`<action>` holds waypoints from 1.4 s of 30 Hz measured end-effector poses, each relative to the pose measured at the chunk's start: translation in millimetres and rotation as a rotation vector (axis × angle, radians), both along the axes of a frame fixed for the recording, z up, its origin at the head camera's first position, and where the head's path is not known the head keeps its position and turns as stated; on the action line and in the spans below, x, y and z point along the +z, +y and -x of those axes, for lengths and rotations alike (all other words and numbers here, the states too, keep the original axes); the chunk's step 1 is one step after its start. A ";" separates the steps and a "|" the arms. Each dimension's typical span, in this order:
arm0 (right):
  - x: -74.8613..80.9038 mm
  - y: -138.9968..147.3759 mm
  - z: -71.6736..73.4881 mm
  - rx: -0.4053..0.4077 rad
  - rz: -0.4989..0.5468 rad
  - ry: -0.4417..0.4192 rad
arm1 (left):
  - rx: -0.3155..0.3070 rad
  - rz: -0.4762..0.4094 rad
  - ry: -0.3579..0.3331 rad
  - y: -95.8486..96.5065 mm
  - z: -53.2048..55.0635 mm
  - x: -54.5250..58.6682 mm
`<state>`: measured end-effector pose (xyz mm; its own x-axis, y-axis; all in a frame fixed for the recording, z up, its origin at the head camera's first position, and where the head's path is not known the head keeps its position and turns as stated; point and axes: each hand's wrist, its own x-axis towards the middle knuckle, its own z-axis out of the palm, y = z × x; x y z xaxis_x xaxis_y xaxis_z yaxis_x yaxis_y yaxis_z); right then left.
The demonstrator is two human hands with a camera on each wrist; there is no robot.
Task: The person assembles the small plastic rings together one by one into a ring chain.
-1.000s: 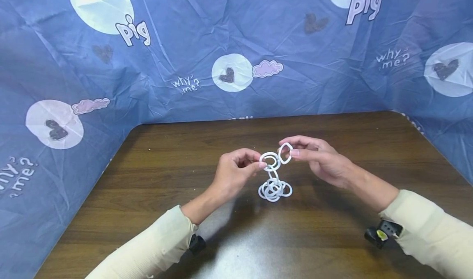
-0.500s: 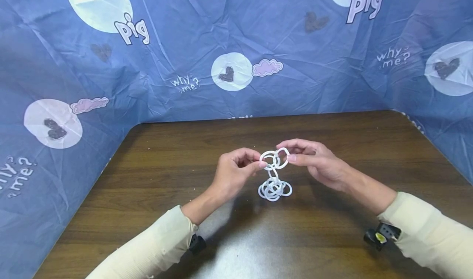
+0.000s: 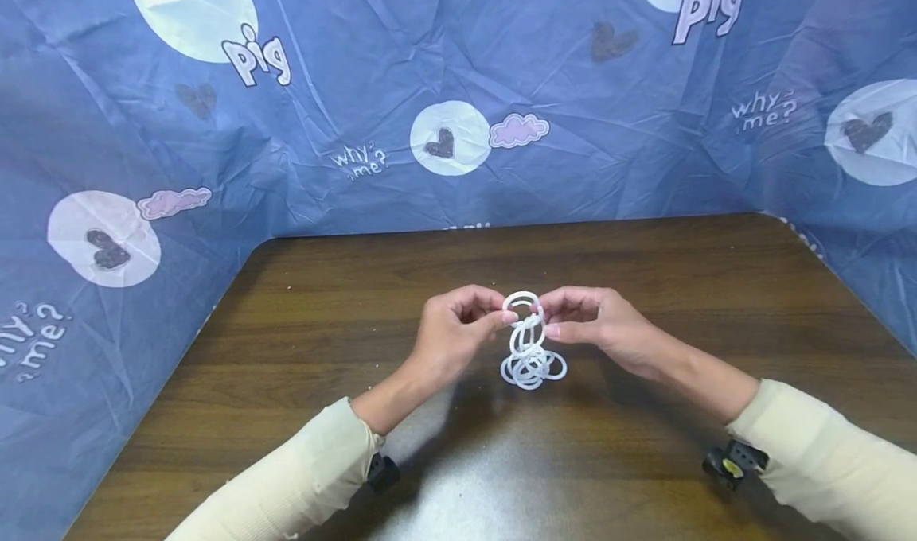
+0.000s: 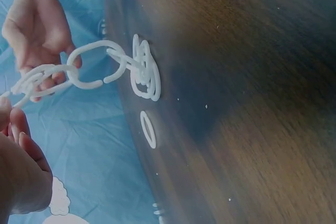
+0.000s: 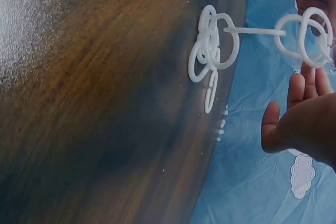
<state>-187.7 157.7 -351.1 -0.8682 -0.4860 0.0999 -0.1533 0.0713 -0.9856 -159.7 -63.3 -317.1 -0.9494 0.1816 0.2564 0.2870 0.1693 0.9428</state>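
My left hand pinches a white oval chain link between thumb and fingers, just above the table. Other white links hang from it, one with a small gap in its side, as the link in the left wrist view shows. Below, more links lie in a loose pile on the tabletop. Close on the right is my right hand, thumb and fingers spread apart. In the right wrist view its fingertips reach the hanging links; whether they touch is unclear.
A brown wooden table lies under both hands, with small white specks on it. Blue printed cloth stands around its back and sides. Black straps with small devices sit at both wrists.
My right hand held the end link out to the right, brought it left and let it go. That link now hangs down with the others. The left hand has stayed in place.
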 end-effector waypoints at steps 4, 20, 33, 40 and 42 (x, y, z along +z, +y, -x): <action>-3.5 -3.8 -1.3 -0.077 -0.076 -0.005 | -0.002 -0.001 0.001 -0.5 -0.3 -0.1; 14.4 6.4 1.5 -0.265 -0.072 0.035 | -0.030 0.053 0.007 -6.2 17.6 -32.5; 17.3 3.2 1.4 -0.282 -0.038 0.079 | -0.045 0.074 -0.008 0.6 3.7 -8.3; 17.8 -2.3 -0.6 -0.260 -0.025 0.077 | 0.014 0.059 0.014 1.4 11.8 -19.7; 17.9 -3.9 -1.1 -0.256 -0.025 0.079 | 0.016 0.048 0.007 0.3 17.6 -28.0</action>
<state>-186.6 153.7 -333.2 -0.9531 -0.2550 0.1632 -0.2038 0.1420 -0.9686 -177.3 -63.0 -345.1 -0.9505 0.1790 0.2541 0.2904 0.2193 0.9314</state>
